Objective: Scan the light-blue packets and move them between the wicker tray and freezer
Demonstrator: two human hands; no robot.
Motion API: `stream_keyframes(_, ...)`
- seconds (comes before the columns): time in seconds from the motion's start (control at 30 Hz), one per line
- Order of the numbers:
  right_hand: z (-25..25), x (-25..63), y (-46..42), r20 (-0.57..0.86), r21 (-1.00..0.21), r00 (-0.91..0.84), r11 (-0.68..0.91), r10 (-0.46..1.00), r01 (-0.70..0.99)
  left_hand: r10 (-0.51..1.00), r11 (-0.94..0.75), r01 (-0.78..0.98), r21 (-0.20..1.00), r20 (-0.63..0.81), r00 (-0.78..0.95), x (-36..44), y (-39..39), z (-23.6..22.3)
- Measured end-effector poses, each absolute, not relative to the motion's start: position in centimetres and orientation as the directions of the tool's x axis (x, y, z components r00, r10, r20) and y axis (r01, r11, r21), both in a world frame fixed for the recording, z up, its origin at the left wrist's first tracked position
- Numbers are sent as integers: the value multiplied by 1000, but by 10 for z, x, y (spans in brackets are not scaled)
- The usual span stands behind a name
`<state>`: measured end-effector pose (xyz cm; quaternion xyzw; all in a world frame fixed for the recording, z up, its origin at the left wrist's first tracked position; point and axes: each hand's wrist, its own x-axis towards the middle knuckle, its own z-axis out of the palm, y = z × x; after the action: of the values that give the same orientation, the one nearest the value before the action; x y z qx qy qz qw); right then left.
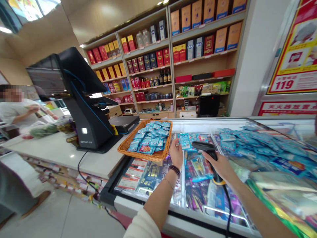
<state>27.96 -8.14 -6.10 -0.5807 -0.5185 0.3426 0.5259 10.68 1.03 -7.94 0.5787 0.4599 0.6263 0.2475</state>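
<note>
My left hand is raised over the glass-topped freezer, its fingertips pinching a small light-blue sachet. Beside it, my right hand grips a black corded handheld barcode scanner with a yellow collar, its head tilted toward the sachet. A woven wicker basket heaped with blue sachets sits just left of my left hand, on the freezer's near corner. More blue sachets lie in a spread across the right of the freezer.
A black point-of-sale terminal stands on a white counter to the left. A person handles goods beyond it. Wooden shelves of boxed liquor and bottles fill the back wall. A red-and-yellow poster hangs at right.
</note>
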Motion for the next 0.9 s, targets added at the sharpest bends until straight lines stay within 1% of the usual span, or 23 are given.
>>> stream_keyframes(0.13,-54,305,-91,148,-975,284,93,947,200,897,-408,210,889,433,-91,127,10,-89)
stream_keyframes(0.27,-47,344,-111,172,-977,396,103,902,189,928,-369,179,912,373,12,162,10,-96)
stream_keyframes(0.4,-45,392,-136,188,-974,547,83,816,211,926,-377,98,921,371,70,206,8,-97)
stream_keyframes(0.57,-43,442,-169,179,-965,651,3,738,262,918,-361,-42,932,362,162,268,2,-92)
stream_keyframes(0.67,-42,458,-184,171,-969,708,-13,685,247,921,-274,-160,948,307,238,308,-1,-79)
stream_keyframes(0.77,-42,464,-193,165,-973,754,-19,636,229,907,-117,-259,959,209,365,342,-5,-58)
stream_keyframes(0.83,-43,464,-196,167,-972,762,-24,625,232,860,-1,-278,961,142,489,357,-8,-43)
stream_keyframes(0.9,-44,463,-198,170,-971,760,-27,627,239,793,50,-258,965,119,598,361,-10,-30)
